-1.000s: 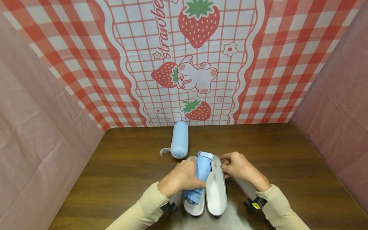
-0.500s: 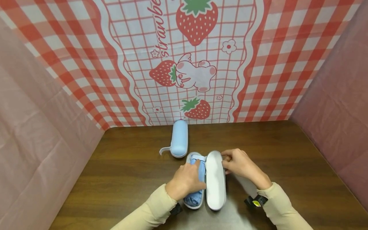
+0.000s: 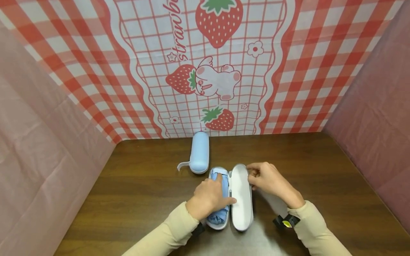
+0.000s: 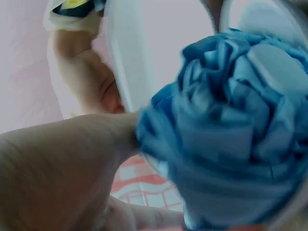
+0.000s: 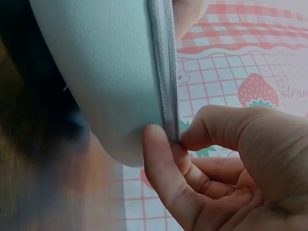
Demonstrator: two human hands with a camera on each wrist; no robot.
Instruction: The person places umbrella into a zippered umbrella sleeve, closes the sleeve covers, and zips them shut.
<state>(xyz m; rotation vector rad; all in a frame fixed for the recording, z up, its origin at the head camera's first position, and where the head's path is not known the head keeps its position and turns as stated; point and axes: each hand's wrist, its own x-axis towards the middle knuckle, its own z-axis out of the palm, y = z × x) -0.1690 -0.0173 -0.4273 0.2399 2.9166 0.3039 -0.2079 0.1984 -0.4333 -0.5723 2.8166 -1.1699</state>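
A zippered case (image 3: 241,199) lies open on the table, its white-lined lid half standing at the right of its other half. In the left half lies a folded light-blue umbrella (image 3: 219,217), lengthwise, with a white band at its far end. My left hand (image 3: 206,199) rests on the umbrella from above, index finger along it and thumb stretched toward the lid. Ruffled folds of the umbrella fill the left wrist view. My right hand (image 3: 269,181) pinches the lid's outer edge near its far end; in the right wrist view its fingertips (image 5: 156,139) grip beside the zipper.
A second light-blue case (image 3: 200,153), closed, with a strap (image 3: 183,165) at its left, lies behind the open one. The wooden table (image 3: 144,199) ends at a strawberry-print cloth wall (image 3: 221,85). Pink cloth (image 3: 368,99) hangs at both sides.
The left hand has lowered the umbrella from a slant above the case into its left half, and its thumb has spread toward the lid. The right hand has kept its pinch on the lid.
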